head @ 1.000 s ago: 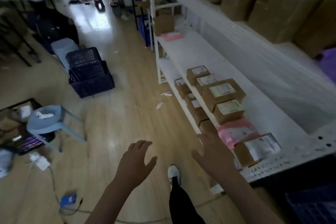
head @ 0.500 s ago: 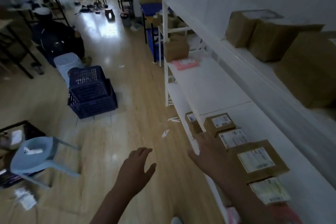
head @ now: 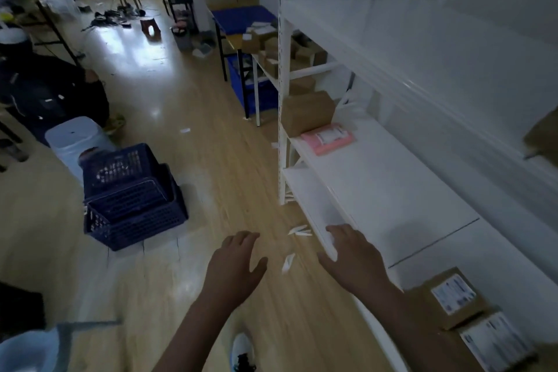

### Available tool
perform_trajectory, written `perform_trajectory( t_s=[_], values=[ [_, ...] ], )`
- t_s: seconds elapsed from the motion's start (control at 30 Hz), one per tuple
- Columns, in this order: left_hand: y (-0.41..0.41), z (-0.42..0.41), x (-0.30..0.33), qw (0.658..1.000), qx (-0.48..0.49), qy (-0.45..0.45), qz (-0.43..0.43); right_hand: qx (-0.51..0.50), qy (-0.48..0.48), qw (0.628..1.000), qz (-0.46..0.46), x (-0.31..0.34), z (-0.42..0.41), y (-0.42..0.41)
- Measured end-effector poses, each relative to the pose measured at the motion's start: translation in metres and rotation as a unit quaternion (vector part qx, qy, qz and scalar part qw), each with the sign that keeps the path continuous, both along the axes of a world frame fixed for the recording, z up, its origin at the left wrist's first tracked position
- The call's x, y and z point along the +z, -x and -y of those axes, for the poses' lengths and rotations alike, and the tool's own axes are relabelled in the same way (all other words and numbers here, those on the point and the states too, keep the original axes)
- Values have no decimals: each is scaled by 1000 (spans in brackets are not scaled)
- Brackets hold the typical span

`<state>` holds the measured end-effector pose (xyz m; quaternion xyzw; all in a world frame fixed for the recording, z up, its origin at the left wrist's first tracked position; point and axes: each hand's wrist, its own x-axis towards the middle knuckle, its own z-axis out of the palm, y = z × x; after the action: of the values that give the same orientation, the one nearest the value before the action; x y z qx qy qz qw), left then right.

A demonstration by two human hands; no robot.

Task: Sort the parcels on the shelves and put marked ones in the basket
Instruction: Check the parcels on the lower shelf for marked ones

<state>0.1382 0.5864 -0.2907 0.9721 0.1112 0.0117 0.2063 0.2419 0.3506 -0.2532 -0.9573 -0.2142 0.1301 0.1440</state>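
Observation:
A long white shelf [head: 377,190] runs along the right. On it lie a pink parcel [head: 327,137] and a brown box [head: 306,112] at the far end, and two labelled brown boxes [head: 453,296] at the near end. Stacked dark blue baskets [head: 133,205] stand on the floor to the left. My left hand [head: 234,269] hovers over the floor with relaxed fingers, holding nothing. My right hand [head: 353,260] reaches out over the shelf's front edge, fingers spread, holding nothing.
A white bin [head: 75,139] stands behind the baskets, with a dark bag [head: 51,93] beyond it. Paper scraps [head: 297,231] lie on the wooden floor. A blue table [head: 241,18] and a rack with more boxes [head: 271,48] stand farther down the aisle.
The view has swung up and along the aisle, so the near boxes have slid to the lower right. Both hands stay held out in front, empty.

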Motion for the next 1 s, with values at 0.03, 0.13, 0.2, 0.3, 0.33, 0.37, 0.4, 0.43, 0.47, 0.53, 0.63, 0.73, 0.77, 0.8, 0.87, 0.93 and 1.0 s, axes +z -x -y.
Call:
perform_trajectory(
  t_s=[0.03,0.13,0.2,0.3,0.33,0.37,0.4,0.43,0.47,0.53,0.63,0.73,0.77,0.8,0.87,0.93,1.0],
  values=[
    [-20,-19,4,1000,-3,2,0,-13,0,1000,-7,0,-15,-14],
    [-84,-71,8,999,-32,3,-10,-56,4,998,-7,-1,-56,-58],
    [-126,-97,5,997,-65,-9,-28,-91,0,996,-15,-5,-78,-85],
    [-187,-123,-5,992,-110,-7,-57,-138,-15,989,-50,-21,-102,-120],
    [-209,-128,-9,990,-122,-3,-65,-148,-13,987,-61,-27,-108,-132],
    [-230,-132,-13,988,-136,0,-72,-157,-8,985,-71,-34,-113,-146],
    [-253,-136,-18,986,-151,1,-76,-168,-4,983,-79,-41,-117,-162],
    [-274,-138,-22,983,-164,2,-81,-179,-2,980,-84,-48,-119,-178],
    [-295,-141,-26,981,-175,3,-89,-191,-3,977,-90,-54,-121,-194],
    [-339,-145,-35,974,-196,2,-112,-220,-2,969,-109,-65,-123,-227],
    [-398,-150,-44,966,-217,6,-138,-252,4,956,-150,-80,-131,-263],
    [-453,-155,-53,959,-242,5,-149,-267,2,947,-178,-93,-141,-291],
    [-471,-156,-53,958,-244,11,-151,-278,-1,943,-183,-96,-144,-299],
    [-487,-155,-53,958,-242,22,-151,-291,-5,938,-187,-98,-147,-306],
    [-517,-151,-53,955,-247,53,-154,-330,-16,921,-205,-102,-152,-320],
    [-542,-142,-58,947,-266,78,-164,-365,-19,904,-222,-108,-157,-333],
    [-567,-131,-68,933,-304,67,-181,-399,-21,888,-228,-113,-159,-346]
  ],
)
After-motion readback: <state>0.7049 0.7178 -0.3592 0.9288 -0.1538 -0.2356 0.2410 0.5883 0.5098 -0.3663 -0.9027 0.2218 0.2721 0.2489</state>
